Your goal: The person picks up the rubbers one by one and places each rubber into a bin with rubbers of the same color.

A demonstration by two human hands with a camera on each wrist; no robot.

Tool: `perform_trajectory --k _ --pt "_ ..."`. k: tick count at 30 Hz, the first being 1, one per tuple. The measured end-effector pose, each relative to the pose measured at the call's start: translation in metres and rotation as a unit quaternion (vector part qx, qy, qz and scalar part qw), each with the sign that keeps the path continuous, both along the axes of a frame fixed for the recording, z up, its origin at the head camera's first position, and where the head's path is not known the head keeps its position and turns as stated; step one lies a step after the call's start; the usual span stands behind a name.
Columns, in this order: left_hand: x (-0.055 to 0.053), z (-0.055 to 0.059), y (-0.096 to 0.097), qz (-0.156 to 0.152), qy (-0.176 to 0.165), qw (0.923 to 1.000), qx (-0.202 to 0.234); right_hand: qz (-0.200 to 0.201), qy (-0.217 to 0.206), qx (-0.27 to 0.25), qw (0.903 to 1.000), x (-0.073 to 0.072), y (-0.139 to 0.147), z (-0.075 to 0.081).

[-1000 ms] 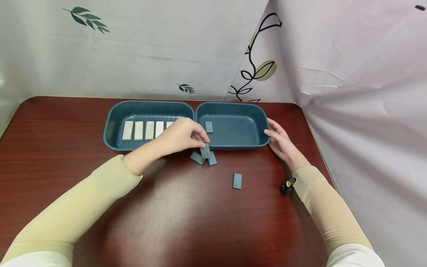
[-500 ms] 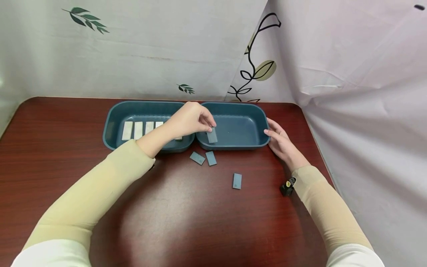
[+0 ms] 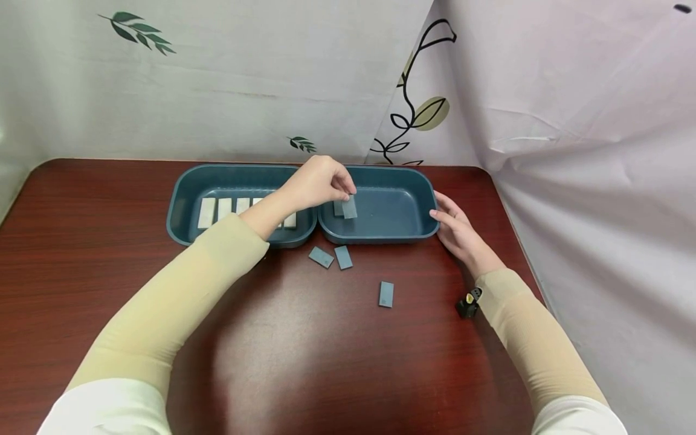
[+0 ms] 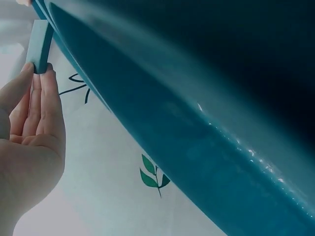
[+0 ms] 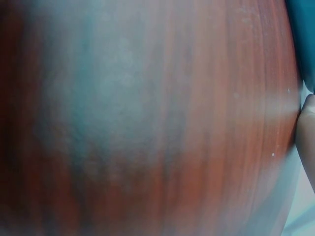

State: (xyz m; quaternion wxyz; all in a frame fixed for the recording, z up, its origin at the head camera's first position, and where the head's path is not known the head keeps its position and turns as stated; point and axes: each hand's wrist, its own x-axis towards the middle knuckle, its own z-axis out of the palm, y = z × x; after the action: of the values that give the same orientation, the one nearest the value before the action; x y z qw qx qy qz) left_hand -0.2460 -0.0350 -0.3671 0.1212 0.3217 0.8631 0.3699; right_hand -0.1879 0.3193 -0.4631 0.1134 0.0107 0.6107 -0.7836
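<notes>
My left hand (image 3: 318,184) pinches a small blue-grey rectangular tile (image 3: 350,208) between thumb and fingertips, low over the left part of the right-hand blue tray (image 3: 375,240). Another such tile (image 3: 338,208) lies in that tray, partly covered by the held one. In the left wrist view the held tile (image 4: 39,46) points away from the fingertips, beside the tray wall. My right hand (image 3: 459,232) holds the right end of the same tray, its thumb over the rim and its other fingertips hidden behind the wall. The right wrist view shows only a bit of a finger (image 5: 308,128) against the tray.
The left-hand blue tray (image 3: 239,166) adjoins the right one and holds a row of several white tiles (image 3: 206,212), partly behind my forearm. Three blue-grey tiles, among them one off to the right (image 3: 386,294), lie on the reddish-brown table (image 3: 304,362). A patterned cloth (image 3: 234,90) hangs behind.
My left hand has carried the tile from the pile in front of the trays up and rightward into the right tray, beside the tile lying there. The right hand stays put.
</notes>
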Motion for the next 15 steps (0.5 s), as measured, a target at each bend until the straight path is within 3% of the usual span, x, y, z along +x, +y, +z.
perform_trajectory --k 6,15 --pt "-0.008 -0.005 0.007 0.009 -0.007 0.9999 -0.007 0.001 -0.003 0.003 1.0000 0.000 0.000 0.001" --pt "-0.008 -0.004 0.014 0.000 -0.012 0.9995 -0.028 0.005 0.000 0.004 1.0000 0.000 0.001 0.000"
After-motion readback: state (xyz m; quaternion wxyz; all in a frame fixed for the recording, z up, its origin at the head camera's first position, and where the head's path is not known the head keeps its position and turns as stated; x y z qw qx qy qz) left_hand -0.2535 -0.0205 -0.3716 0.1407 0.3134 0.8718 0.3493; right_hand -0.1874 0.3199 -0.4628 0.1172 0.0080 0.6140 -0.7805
